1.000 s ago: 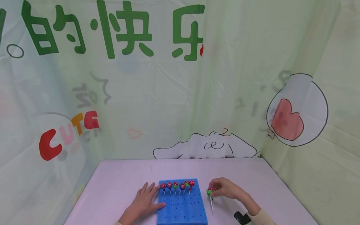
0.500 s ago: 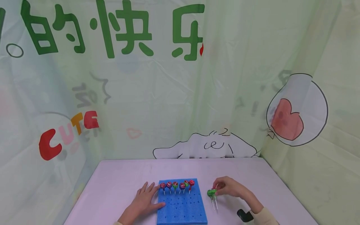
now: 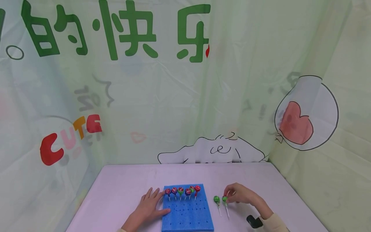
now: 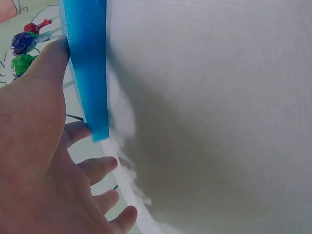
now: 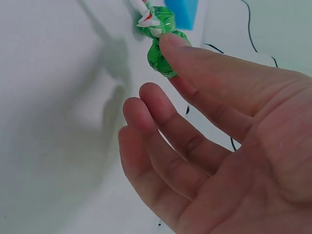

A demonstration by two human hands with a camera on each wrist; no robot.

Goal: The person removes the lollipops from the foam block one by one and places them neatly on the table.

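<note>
My left hand (image 3: pixel 147 206) rests along the left edge of a blue foam board (image 3: pixel 188 214), fingers spread and thumb touching its edge. Pinched between thumb and index finger of my right hand (image 3: pixel 239 193) is a green-wrapped lollipop (image 3: pixel 224 199), its white stick pointing toward the front. Another green lollipop (image 3: pixel 216 199) lies just left of it on the table. In the right wrist view, the pinched lollipop (image 5: pixel 165 63) overlaps the other one, and the remaining fingers curl loosely. Several lollipops (image 3: pixel 181 190) with red, purple and green wrappers stand in the board's back row.
Rows of small holes cover the front part of the board. The pale lilac table (image 3: pixel 130 175) runs back to a printed curtain (image 3: pixel 185 112). A black wrist device (image 3: pixel 254 221) sits at my right sleeve.
My right hand has shifted right with one green lollipop, which now stands apart from the other green one. The left hand and board have stayed still.
</note>
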